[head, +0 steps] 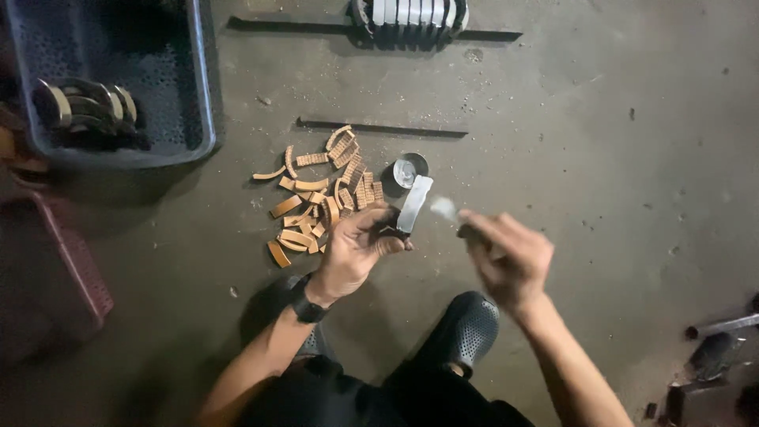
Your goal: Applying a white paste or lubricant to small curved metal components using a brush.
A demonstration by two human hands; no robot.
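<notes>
Gripping metal shoe (414, 204), both hands (357, 245) closed.

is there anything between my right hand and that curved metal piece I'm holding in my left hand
Nothing visible does. The left hand holds the curved metal piece upright above the floor; the right hand, blurred, is just beside it with only open air between. The tan curved strips lie behind the left hand.
</notes>
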